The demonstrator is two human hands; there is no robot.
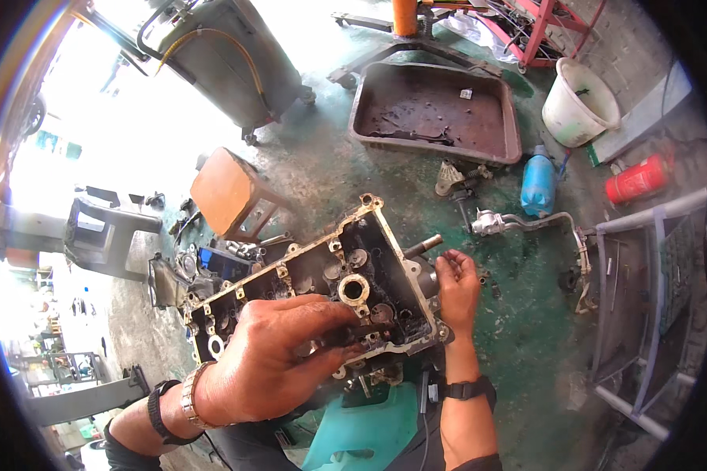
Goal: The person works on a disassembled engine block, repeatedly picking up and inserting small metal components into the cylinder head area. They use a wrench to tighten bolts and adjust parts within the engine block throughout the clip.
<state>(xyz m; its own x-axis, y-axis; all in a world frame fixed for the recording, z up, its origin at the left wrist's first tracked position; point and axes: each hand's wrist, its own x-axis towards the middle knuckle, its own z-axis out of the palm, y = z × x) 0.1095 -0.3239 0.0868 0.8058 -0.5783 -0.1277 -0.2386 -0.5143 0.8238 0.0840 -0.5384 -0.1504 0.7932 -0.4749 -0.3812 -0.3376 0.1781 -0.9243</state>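
The person works over a green-painted concrete floor (526, 314), stained and scuffed, in an open workshop whose left side is washed out by daylight; in the middle of the view an oily metal engine head (322, 286) is held tilted above the floor, its long axis running from lower left to upper right. The left hand (271, 357), with a metal watch and a dark band at the wrist, lies across the near edge of the engine head; its fingers are pressed together around a small dark part on the casting, though what the part is cannot be told. The right hand (457, 289), a black watch on its wrist, cups the right end of the engine head, fingers curled loosely against it just below a short steel shaft (423, 246) that sticks out there. A teal plastic stool (361, 432) shows below the engine head, between the forearms; an orange-topped stool (226, 191) stands beyond its upper left edge. Farther back on the floor lies a shallow rusty tray (436, 110); to its right stands a white bucket (577, 102), and nearer lie a blue bottle (538, 184), a red canister (638, 179) and a bent metal pipe (526, 224); a grey frame (644, 314) runs along the right edge.
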